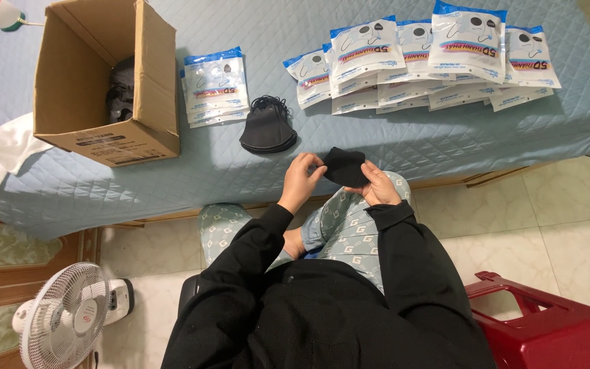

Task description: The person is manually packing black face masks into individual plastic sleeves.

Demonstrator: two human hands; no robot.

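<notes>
Black fabric sits pinched between my two hands — a folded black mask [343,166], held over my lap at the bed's edge. My left hand [301,179] grips its left corner, my right hand [379,184] curls closed around its right side. Cardboard box [146,89] stands open on the blue quilt [172,184] — dark masks inside; sealed packets [418,58] lie beyond

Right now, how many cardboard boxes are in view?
1: the open cardboard box on the blue quilted bed, far left, beside a small stack of mask packets.
</notes>
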